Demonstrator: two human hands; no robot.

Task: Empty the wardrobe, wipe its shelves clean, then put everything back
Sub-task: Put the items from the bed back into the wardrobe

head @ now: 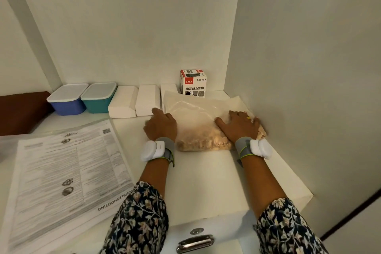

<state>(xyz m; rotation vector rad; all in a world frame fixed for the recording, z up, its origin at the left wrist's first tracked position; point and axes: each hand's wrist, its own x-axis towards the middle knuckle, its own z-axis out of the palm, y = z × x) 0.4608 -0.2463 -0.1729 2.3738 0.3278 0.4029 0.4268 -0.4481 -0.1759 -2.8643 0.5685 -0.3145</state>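
A clear plastic bag (pixel 198 121) with tan, nut-like pieces inside lies on the white wardrobe shelf (pixel 206 181) near the right wall. My left hand (pixel 160 125) rests at the bag's left edge, fingers pointing to the back. Over the bag's right end my right hand (pixel 239 125) lies flat, pressing on it. Both wrists carry grey straps with white devices. Whether either hand grips the bag is unclear.
Along the back stand a blue tub (pixel 67 99), a teal tub (pixel 99 97), three white boxes (pixel 123 104) and a "Metal Mesh" carton (pixel 193 83). A printed sheet (pixel 66 175) covers the left of the shelf. A drawer handle (pixel 195 243) sits below the front edge.
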